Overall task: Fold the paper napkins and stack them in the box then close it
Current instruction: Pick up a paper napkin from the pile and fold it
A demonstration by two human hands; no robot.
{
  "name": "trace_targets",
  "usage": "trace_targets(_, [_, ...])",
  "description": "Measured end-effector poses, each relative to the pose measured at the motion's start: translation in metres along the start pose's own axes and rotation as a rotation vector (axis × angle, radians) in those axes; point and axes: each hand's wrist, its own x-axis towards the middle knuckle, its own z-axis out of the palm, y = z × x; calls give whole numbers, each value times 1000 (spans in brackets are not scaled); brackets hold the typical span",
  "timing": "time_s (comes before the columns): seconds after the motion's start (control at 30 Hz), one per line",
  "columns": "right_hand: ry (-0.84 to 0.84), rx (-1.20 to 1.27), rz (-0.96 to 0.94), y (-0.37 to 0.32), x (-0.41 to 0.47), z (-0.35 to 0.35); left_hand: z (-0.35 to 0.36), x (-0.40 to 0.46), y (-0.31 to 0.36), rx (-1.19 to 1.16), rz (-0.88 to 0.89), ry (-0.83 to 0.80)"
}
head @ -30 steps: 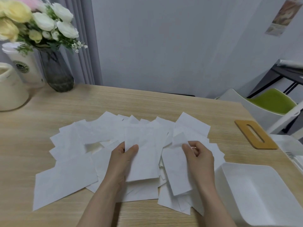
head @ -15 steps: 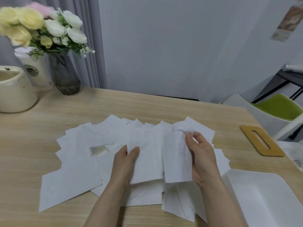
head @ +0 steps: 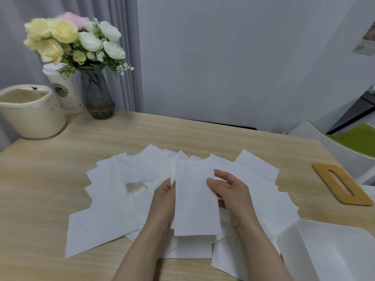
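Gripping: the fingers [head: 220, 175] of the right hand [head: 231, 194] are curling closed over the right edge of a folded napkin [head: 195, 199], thumb lying across its front near the top.
Left hand: the left hand [head: 162, 201] is closing on the napkin's left edge, most of its fingers sitting behind the paper and out of sight, only the thumb side showing.
Folded napkin: it is being held upright as a tall narrow rectangle between both hands, hanging just above the loose sheets, with layered edges showing at its bottom.
Napkin pile: the loose napkins [head: 113, 201] are lying flat and overlapping in a wide fan across the table [head: 50, 169], spreading out to either side of the forearms.
Box: the white box [head: 332, 252] is sitting open at the lower right, just beside the pile's right edge; its inside is looking bare where visible.
Lid: the wooden lid [head: 343, 183] with a long slot is lying flat on the table beyond the box, apart from the napkins.
Far left corner: a glass vase of flowers [head: 97, 94], a paper cup [head: 63, 90] and a cream container [head: 30, 112] are standing together, well apart from the napkins.
Right background: a green chair [head: 355, 136] is standing past the table's edge.
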Motion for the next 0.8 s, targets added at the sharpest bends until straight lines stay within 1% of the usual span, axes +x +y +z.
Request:
trace_targets(0.1, [34,-10,-11,1,1,3,2,-1,2,9,18,-2])
trace_targets(0.23, [101,-4,-45,1,3,4,1,-2,1,55,52,78])
trace_targets(0.37, [132,8,-79,0,4,4,-2,-1,-3,23,0,120])
trace_targets(0.43, [150,20,-93,0,4,7,-2,0,-3,14,-19,94])
trace_targets(0.57, [206,39,-146,3,7,14,4,-2,0,13,48,-14])
trace_targets(0.63, [222,57,-151,5,7,18,5,0,0,15,74,-16])
trace_targets(0.73, [236,60,-182,8,4,21,3,2,-3,-8,66,-6])
trace_targets(0.8, [279,-53,-255,11,2,20,2,1,-3,-37,53,2])
